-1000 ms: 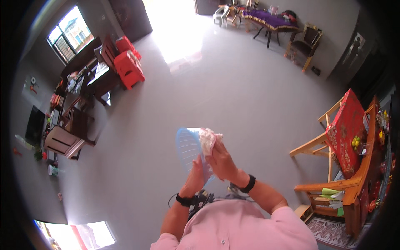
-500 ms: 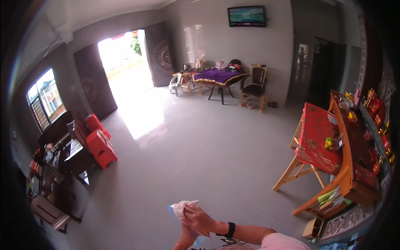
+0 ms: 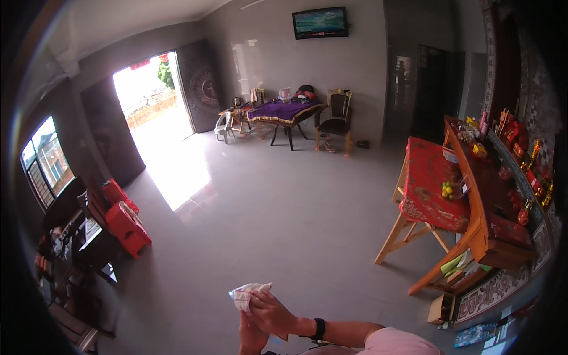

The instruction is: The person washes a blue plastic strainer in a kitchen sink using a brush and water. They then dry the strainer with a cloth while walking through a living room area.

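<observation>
Low in the middle of the head view, my two hands are together. My right hand (image 3: 273, 313), with a black band on its wrist, is closed on a crumpled white cloth (image 3: 242, 299). Against the cloth lies a clear, bluish flat piece (image 3: 232, 293), mostly covered; only its edge shows at the upper left. My left hand (image 3: 252, 336) is below and behind the right one, with its fingers largely hidden, and seems to support the piece from beneath. What exactly the bluish piece is, I cannot tell.
On the right stands a red-covered table (image 3: 432, 183) with yellow-green fruit (image 3: 448, 190), beside a long wooden altar table (image 3: 482, 222). Red plastic stools (image 3: 127, 228) and dark furniture are at left. A purple-covered table (image 3: 284, 112) and chair (image 3: 334, 118) stand far back, near an open doorway (image 3: 155, 97).
The view has turned a little to the right, so the room sits further left. My hands have shifted slightly left, and the cloth and bluish piece are tilted differently.
</observation>
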